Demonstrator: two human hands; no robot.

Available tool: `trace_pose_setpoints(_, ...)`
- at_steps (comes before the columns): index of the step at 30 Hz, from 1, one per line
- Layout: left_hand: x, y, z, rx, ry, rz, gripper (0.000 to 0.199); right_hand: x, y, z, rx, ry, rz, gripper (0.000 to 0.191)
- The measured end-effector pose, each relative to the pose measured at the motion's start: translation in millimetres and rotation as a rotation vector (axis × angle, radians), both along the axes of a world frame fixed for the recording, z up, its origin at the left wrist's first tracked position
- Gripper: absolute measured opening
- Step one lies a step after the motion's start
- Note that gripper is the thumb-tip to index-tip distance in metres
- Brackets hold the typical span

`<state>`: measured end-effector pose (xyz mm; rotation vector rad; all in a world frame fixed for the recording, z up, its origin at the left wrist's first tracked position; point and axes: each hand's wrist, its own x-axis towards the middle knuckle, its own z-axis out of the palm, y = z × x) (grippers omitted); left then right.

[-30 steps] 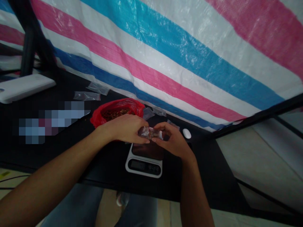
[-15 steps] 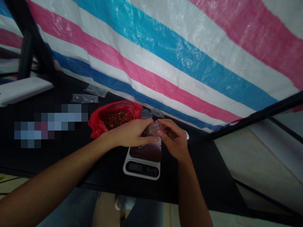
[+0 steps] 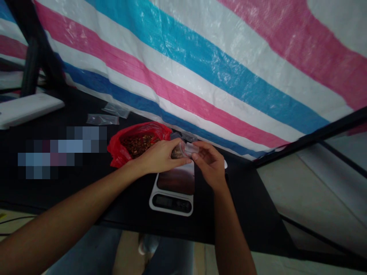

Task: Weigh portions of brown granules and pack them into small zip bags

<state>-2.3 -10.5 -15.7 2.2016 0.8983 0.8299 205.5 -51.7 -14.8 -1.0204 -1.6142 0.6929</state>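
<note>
Between both hands, above the scale, is a small clear zip bag (image 3: pixel 187 149) with a reddish line near its mouth and something brownish inside. My left hand (image 3: pixel 163 154) wraps round the bag's body, thumb on the near side. The bag's mouth end is pinched by the fingers of my right hand (image 3: pixel 210 162). Below them a white kitchen scale (image 3: pixel 156 208) with a dark shiny plate lies on the black table; its display is too dim to read. Left of the scale, partly behind my left hand, an open red plastic bag (image 3: pixel 116 152) holds many small brown pieces.
Two flat clear bags (image 3: pixel 102 119) lie at the back left, and more clear plastic (image 3: pixel 187 136) sits behind my hands. A white device (image 3: pixel 31 109) is at the far left, near a blurred-out patch. Striped sheeting (image 3: pixel 172 84) rises along the table's back edge.
The zip bag's mouth has turned toward my right hand and sits flatter. My right fingers have shifted slightly along it, and my left hand has risen a little.
</note>
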Motion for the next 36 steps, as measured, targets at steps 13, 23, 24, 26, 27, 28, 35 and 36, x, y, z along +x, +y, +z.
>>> trace_pose_setpoints(13, 2.8, 9.4, -5.7, -0.291, -0.447, -0.062, 0.039, 25.8, 1.5, 3.6, -0.142, -0.258, 0.074, 0.036)
trace_pose_setpoints(23, 3.8, 10.0, -7.6, -0.485, -0.523, -0.135, 0.038, 14.1, -5.1, 9.0, -0.243, -0.347, 0.176, 0.031)
trace_pose_setpoints(24, 4.9, 10.2, -8.9, -0.479, -0.524, -0.125, 0.038, 14.6, -3.9, 8.9, -0.205, -0.283, 0.116, 0.027)
trace_pose_setpoints(26, 7.1, 10.5, -11.0, -0.453, -0.529, -0.104, 0.038, 15.0, -1.4, 7.1, -0.153, -0.169, -0.002, 0.026)
trace_pose_setpoints(27, 8.1, 10.4, -11.6, -0.443, -0.533, -0.103, 0.038, 14.7, -0.3, 5.5, -0.141, -0.132, -0.035, 0.027)
trace_pose_setpoints(28, 9.1, 10.1, -11.9, -0.440, -0.539, -0.107, 0.038, 14.1, 0.6, 3.7, -0.139, -0.111, -0.045, 0.028)
trace_pose_setpoints(35, 11.9, 2.2, -7.1, -0.443, -0.571, -0.149, 0.036, 9.0, 1.6, -0.6, -0.122, -0.028, -0.052, 0.026)
trace_pose_setpoints(36, 11.4, 1.4, -6.5, -0.454, -0.563, -0.174, 0.037, 9.7, 1.6, -0.1, -0.114, -0.021, -0.069, 0.025)
